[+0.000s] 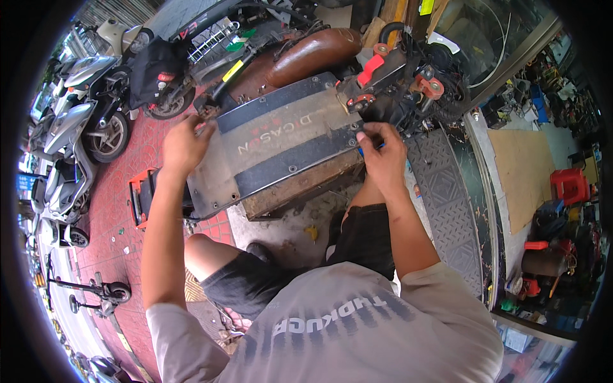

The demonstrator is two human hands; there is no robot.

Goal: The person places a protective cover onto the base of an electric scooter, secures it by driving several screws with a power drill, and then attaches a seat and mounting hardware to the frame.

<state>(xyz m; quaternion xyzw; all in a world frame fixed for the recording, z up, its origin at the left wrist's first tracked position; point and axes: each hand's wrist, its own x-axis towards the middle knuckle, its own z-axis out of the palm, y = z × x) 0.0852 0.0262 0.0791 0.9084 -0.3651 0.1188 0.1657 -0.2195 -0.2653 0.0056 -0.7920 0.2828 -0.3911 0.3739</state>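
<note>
A worn scooter deck (268, 167) with black side strips, bolts and faded lettering lies across a wooden box (268, 207). My left hand (188, 143) has its fingers curled at the deck's upper left end; what they grip is partly hidden. My right hand (388, 153) is at the deck's right end, thumb by a bolt, fingers curled round a small blue object, mostly hidden. Beyond that end are the front assembly with red clamps (429, 88) and dark cables. A brown curved body piece (313, 54) lies behind the deck. An orange-and-black part (140, 201) sits at the left end.
Parked scooters and motorcycles (102, 137) line the red pavement at left, with a small kick scooter (105, 290) lower down. At right are a ribbed metal strip (447, 217), a glass-framed doorway, cardboard (517, 172), a red stool (568, 186) and piles of tools and parts.
</note>
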